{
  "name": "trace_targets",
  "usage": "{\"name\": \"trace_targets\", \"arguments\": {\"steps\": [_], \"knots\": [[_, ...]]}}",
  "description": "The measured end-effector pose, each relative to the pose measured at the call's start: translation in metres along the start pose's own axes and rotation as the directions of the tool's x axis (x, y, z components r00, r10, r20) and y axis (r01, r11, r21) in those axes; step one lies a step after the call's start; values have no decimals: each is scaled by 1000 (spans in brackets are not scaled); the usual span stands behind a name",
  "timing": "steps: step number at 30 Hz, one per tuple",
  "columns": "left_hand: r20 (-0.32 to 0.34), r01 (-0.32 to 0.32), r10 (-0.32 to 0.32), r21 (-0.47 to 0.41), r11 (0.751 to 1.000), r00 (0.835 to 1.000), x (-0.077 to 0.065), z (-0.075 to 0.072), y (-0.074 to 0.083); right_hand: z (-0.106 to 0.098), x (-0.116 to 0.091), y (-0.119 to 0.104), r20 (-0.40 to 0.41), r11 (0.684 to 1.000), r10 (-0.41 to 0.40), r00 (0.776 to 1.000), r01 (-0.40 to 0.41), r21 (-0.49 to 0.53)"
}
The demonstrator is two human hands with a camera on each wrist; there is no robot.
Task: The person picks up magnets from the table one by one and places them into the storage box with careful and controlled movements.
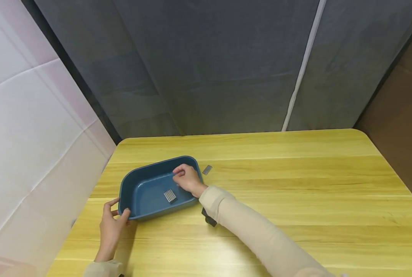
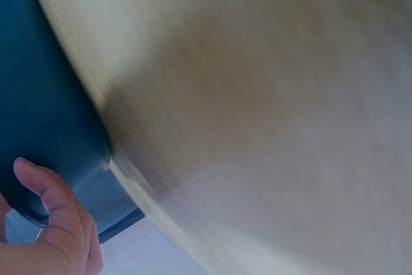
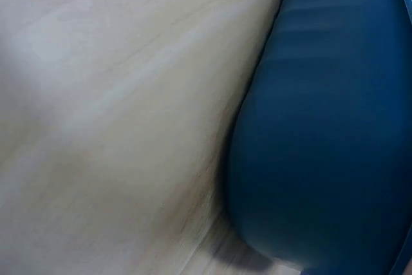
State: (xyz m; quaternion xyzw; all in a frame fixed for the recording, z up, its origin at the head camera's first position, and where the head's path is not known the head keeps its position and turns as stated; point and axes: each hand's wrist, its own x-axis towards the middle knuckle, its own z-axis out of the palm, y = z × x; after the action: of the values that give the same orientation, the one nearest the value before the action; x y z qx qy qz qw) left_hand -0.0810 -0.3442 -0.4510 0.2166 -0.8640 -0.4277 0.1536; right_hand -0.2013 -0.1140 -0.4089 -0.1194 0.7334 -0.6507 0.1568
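Observation:
A blue rectangular plastic basin [image 1: 154,209] with rounded corners stands on the table. My left hand [image 1: 111,225] grips its near left corner, thumb at the rim and fingers against the outer wall; in the left wrist view the thumb and fingers [image 2: 61,223] show beside the blue wall. My right hand [image 1: 187,180] is over the right part of the basin with bent fingers, and I cannot tell whether a small thing is between them. A row of short silver rods [image 1: 170,196] lies on the basin floor, left of and nearer than the right hand.
A small flat grey rectangular piece [image 1: 207,169] lies on the wooden table [image 1: 296,192], just right of the basin. A dark grey curtain [image 1: 209,77] hangs behind the table, a white cloth wall [image 1: 29,127] stands at the left, and a brown panel [image 1: 399,100] at the right.

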Motion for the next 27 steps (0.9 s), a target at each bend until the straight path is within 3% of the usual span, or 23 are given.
{"name": "trace_targets", "arguments": {"steps": [11, 16, 23, 27], "knots": [[23, -4, 5, -4, 1000, 1000, 4, 1, -4, 0, -3, -2, 28, 994, -104, 994, 104, 19], [-7, 5, -5, -1, 1000, 1000, 6, 2, -9, -6, -3, -2, 28, 991, -136, 990, 136, 15], [21, 42, -42, 18, 999, 999, -17, -11, 46, -16, -5, -7, 29, 991, -132, 991, 131, 26], [28, 47, -47, 11, 999, 998, -18, -11, 47, -21, -6, -8, 30, 990, -136, 990, 135, 35]]}}
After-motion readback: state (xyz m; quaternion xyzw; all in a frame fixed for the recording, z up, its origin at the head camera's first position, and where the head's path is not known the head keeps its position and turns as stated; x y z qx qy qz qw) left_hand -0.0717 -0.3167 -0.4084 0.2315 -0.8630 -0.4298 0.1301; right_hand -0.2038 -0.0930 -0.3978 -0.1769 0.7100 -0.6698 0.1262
